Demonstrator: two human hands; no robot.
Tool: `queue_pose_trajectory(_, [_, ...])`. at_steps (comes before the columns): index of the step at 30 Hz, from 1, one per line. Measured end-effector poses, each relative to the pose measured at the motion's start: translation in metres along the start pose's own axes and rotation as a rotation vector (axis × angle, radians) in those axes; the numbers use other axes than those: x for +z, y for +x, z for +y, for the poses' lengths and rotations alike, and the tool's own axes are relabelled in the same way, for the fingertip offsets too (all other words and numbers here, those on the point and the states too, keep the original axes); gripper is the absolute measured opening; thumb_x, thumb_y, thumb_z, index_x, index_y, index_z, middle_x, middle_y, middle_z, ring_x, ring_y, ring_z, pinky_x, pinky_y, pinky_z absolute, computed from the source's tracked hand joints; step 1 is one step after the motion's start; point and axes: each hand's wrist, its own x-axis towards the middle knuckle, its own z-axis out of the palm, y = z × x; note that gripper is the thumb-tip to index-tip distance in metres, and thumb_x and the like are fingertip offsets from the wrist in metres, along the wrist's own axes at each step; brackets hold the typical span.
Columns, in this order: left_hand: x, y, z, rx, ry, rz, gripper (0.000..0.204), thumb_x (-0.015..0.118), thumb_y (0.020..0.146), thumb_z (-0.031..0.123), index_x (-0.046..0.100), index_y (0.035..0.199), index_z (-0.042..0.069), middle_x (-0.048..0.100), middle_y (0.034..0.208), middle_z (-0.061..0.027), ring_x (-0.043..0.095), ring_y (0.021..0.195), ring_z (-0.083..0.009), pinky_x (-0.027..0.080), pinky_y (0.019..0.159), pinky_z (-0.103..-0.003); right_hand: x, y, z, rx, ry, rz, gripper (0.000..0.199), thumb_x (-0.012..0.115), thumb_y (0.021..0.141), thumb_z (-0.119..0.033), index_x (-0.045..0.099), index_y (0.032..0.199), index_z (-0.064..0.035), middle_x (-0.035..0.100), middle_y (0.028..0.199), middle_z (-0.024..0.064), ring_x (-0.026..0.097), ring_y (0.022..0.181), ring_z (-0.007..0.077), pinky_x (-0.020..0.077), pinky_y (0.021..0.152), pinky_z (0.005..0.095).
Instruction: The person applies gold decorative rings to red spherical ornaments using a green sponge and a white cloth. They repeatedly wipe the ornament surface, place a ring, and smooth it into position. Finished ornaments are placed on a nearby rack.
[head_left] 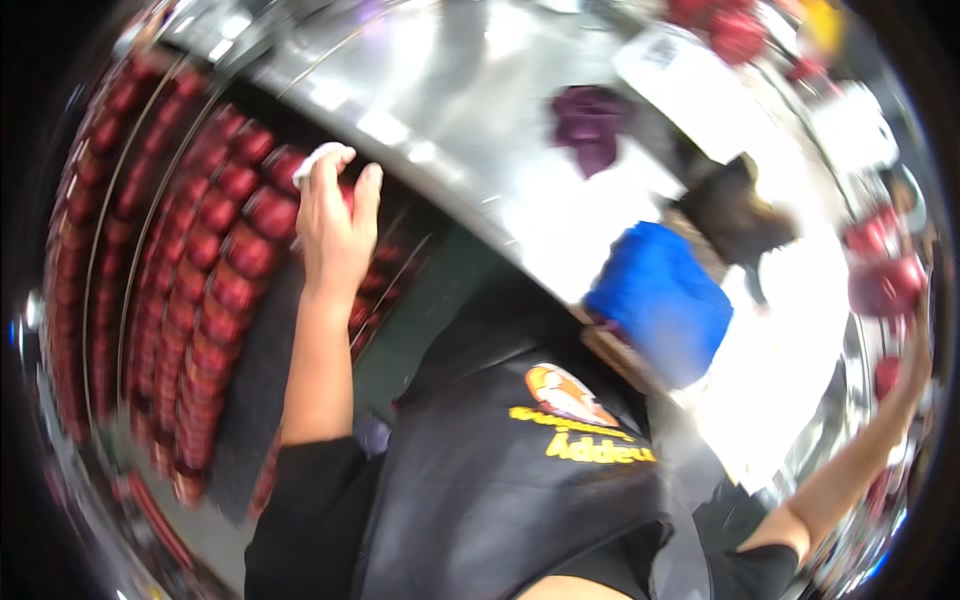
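Observation:
On the left, my left hand (335, 225) is raised beside hanging strings of dark red, shiny sausages (228, 285). Its thumb stands off from the curled fingers. A small white thing (322, 162) shows at those fingers, and a bit of red shows behind them. What the fingers grip is partly hidden. My right arm stretches out to the far right rim. There my right hand (922, 315) is smeared and cut by the edge of the view, close to a round red object (888, 287). Whether it touches that object cannot be made out.
A shiny steel table (450, 110) runs diagonally ahead of me. On it lie a purple cloth (590, 125), a blurred blue bundle (665, 300), a dark bag-like thing (735, 210) and a white sheet (690, 80). Metal rods (140, 190) run between the sausage strings.

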Motion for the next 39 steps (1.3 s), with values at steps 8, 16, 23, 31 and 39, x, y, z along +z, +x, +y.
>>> queue_pose_trajectory(8, [0.101,0.044,0.259,0.308,-1.141,-0.813,0.099,0.086,0.082,0.038,0.031,0.154,0.0,0.054,0.138,-0.0317,0.06,0.124,-0.0434,0.049,0.106,-0.048,0.093,-0.031,-0.16,0.109,0.481,-0.06,0.018,0.072,0.098,-0.017,0.066,0.097,0.0,0.063,0.113,0.008,0.059,0.109,0.0173,0.0491,0.09,0.0304])
queue_pose_trajectory(16, [0.166,0.056,0.234,-0.616,-1.608,-1.145,0.053,0.075,0.096,0.026,0.054,0.13,-0.008,0.068,0.119,-0.0124,0.065,0.106,-0.015,0.054,0.097,-0.03,0.164,-0.066,-0.154,0.291,0.543,-0.044,0.032,0.058,0.109,-0.029,0.07,0.105,0.0,0.065,0.111,0.0081,0.061,0.105,0.0177,0.0469,0.093,0.0298])
queue_pose_trajectory(23, [0.174,0.054,0.237,-0.534,-1.591,-1.167,0.053,0.073,0.098,0.027,0.053,0.133,-0.007,0.067,0.122,-0.0119,0.063,0.11,-0.0148,0.05,0.1,-0.031,0.199,-0.024,-0.06,0.167,0.262,-0.167,0.031,0.053,0.099,0.001,0.068,0.126,-0.0014,0.06,0.125,0.0145,0.06,0.117,0.0282,0.0462,0.103,0.0351])
queue_pose_trajectory(31, [0.166,0.054,0.234,-0.537,-1.522,-1.199,0.058,0.076,0.097,0.03,0.052,0.137,-0.003,0.068,0.121,-0.0097,0.062,0.111,-0.0142,0.05,0.101,-0.031,0.296,0.092,-0.076,-0.297,-0.017,-0.581,0.051,0.058,0.093,0.003,0.069,0.138,-0.0186,0.053,0.145,0.0123,0.054,0.128,0.0325,0.0489,0.105,0.0413])
queue_pose_trajectory(39, [0.172,0.05,0.231,-0.481,-1.555,-1.203,0.062,0.075,0.096,0.029,0.049,0.139,-0.007,0.067,0.124,-0.0143,0.061,0.114,-0.0167,0.048,0.103,-0.034,0.22,0.041,-0.069,0.036,-0.41,-0.738,0.036,0.056,0.091,-0.004,0.08,0.115,-0.0172,0.064,0.121,0.0068,0.054,0.124,0.0248,0.0477,0.096,0.0461])
